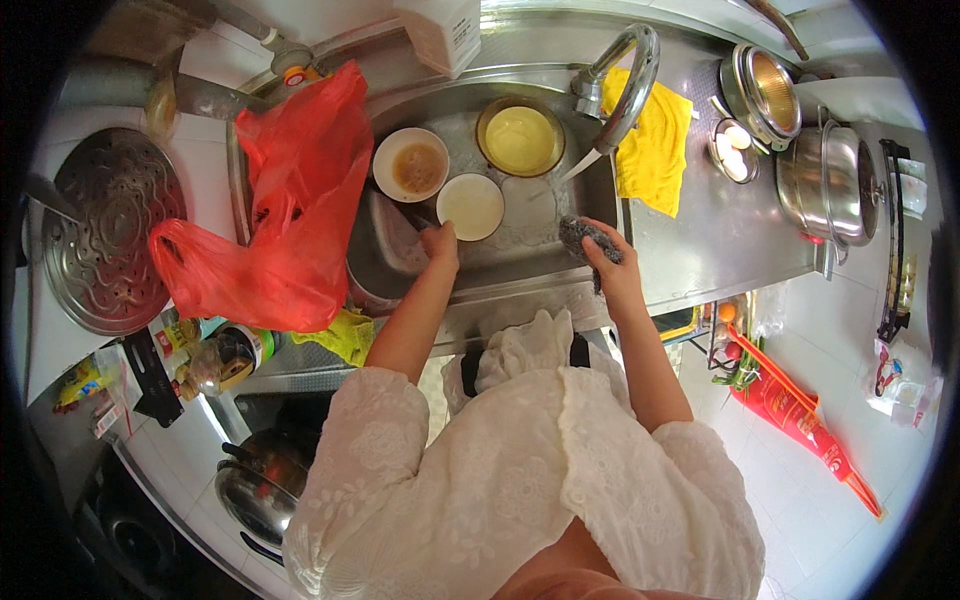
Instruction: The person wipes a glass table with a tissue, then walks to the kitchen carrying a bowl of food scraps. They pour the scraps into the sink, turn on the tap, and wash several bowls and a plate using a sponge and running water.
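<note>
My left hand (pixel 442 244) grips the lower left rim of a small white bowl (pixel 470 207) in the stainless steel sink (pixel 525 274); its fingers are partly hidden. A grey steel wool scourer (pixel 581 232) is in my right hand (pixel 615 259), held over the sink's right front part. Beside the small bowl sits a white bowl (pixel 386 166) with brownish liquid in it. Behind stands an amber glass bowl (pixel 557 142) with a pale yellow inside. Water (pixel 581 165) runs from the curved faucet (pixel 637 97) into the sink.
A red plastic bag (pixel 300 217) covers the sink's left edge. To the right lie a yellow cloth (pixel 660 142), a small dish of eggs (pixel 735 154), stacked metal pots (pixel 761 97) and a lidded steel pot (pixel 821 184). A perforated steamer plate (pixel 112 232) stands at far left.
</note>
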### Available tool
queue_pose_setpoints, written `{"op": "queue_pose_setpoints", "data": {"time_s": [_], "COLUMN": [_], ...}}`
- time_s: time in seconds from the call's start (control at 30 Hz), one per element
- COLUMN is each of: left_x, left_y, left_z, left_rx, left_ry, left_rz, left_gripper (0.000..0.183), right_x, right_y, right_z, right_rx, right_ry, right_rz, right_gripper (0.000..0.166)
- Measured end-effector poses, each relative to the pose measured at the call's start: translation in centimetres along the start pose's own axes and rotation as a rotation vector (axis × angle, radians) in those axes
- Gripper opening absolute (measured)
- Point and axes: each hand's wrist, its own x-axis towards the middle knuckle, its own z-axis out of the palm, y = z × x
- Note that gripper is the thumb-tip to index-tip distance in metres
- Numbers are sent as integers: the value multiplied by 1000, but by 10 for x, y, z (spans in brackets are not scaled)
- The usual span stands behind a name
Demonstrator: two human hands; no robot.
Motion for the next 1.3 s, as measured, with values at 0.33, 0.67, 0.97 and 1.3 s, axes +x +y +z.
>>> {"op": "queue_pose_setpoints", "data": {"time_s": [0.33,0.67,0.97,1.3], "left_x": [14,-52,16,9], "left_y": [-6,49,12,43], "left_z": [14,-63,-97,-117], "left_rx": [-504,-644,-1162,-863], "left_ry": [-407,-577,-427,-215], "left_rz": [-158,21,70,-9], "left_gripper": [47,45,51,49], "right_x": [29,87,72,90], "right_y": [31,82,63,77], "right_z": [59,143,240,259], "right_rx": [-388,-1092,-1010,-942], "right_ry": [-162,-563,-534,-622], "right_rz": [-299,-862,-608,-453], "right_gripper": [36,42,36,28]}}
